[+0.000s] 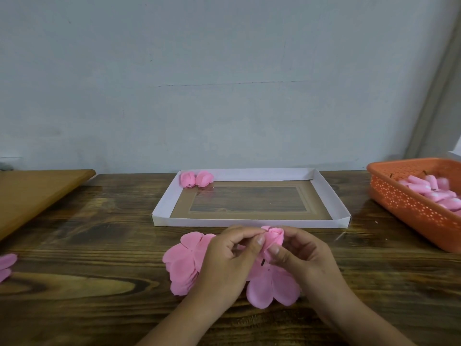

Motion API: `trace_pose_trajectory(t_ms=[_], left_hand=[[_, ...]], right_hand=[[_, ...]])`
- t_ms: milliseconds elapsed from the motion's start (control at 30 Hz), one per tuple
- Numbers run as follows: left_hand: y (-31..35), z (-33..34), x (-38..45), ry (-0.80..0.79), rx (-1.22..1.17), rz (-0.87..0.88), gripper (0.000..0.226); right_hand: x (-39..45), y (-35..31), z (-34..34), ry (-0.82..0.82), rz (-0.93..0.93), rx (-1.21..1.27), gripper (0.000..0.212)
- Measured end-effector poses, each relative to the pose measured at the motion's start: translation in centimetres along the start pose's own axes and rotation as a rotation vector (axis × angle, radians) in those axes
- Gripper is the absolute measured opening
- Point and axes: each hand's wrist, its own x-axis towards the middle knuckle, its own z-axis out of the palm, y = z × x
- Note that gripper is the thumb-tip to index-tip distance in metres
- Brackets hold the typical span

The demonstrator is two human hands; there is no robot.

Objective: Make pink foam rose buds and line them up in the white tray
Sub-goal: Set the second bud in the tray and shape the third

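- My left hand (224,258) and my right hand (299,255) both pinch one pink foam rose bud (273,239), just in front of the white tray (164,206).
- Two finished rose buds (197,179) lie side by side in the far left corner of the tray.
- Flat pink foam petal pieces (183,260) lie on the bench (99,233) under my hands, nearer to me than the tray.
- An orange basket (409,208) with pink bud cores (434,193) stands to the right of the tray.

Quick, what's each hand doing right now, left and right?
Left hand: pinching the pink rose bud.
Right hand: also pinching that bud.
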Motion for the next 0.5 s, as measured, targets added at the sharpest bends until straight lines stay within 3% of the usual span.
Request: trace_pose_trajectory(t_ms=[133,333,500], left_hand=[[0.07,0.07,-0.07,-0.026,-0.025,-0.013,0.022],[0.19,0.01,0.06,-0.040,-0.020,-0.018,0.019],[-0.23,0.10,-0.07,0.018,-0.013,-0.022,0.015]], right_hand=[[0.13,0.31,-0.10,0.033,0.082,0.063,0.049],[-0.07,0.12,0.00,-0.006,0.001,-0.013,0.019],[0.04,0.23,-0.24,0.015,-0.006,-0.014,0.021]])
